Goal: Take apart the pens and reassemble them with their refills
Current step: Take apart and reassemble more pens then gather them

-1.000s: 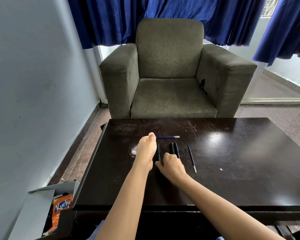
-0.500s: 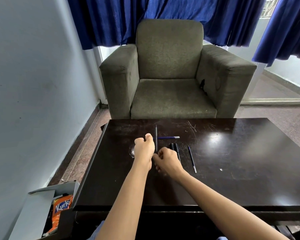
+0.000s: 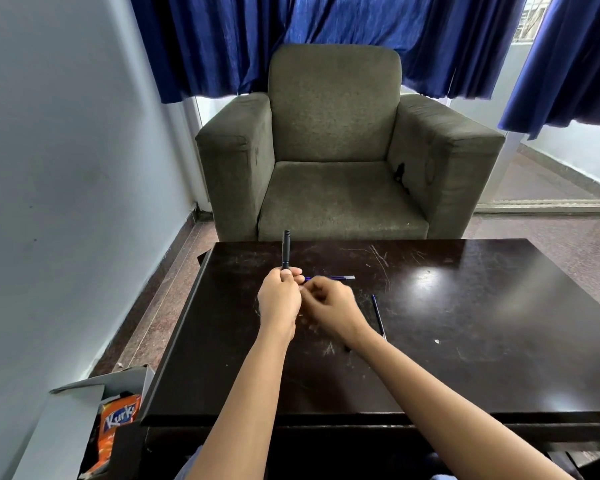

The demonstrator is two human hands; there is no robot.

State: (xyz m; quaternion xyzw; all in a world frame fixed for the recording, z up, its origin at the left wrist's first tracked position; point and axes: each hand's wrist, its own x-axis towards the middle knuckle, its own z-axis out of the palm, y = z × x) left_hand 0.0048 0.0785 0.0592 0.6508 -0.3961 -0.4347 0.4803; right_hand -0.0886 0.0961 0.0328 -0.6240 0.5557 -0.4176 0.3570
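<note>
Fingers of the left hand (image 3: 278, 296) are pinching a black pen (image 3: 286, 249) upright above the dark surface (image 3: 465, 323), while the right hand (image 3: 329, 306), blurred, is curling beside it, grip unclear, near two loose refills (image 3: 378, 315).

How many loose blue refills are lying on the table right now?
2. One blue refill lies crosswise just beyond the right hand; another refill lies lengthwise to the right of that hand. More may be hidden under the hands.
</note>
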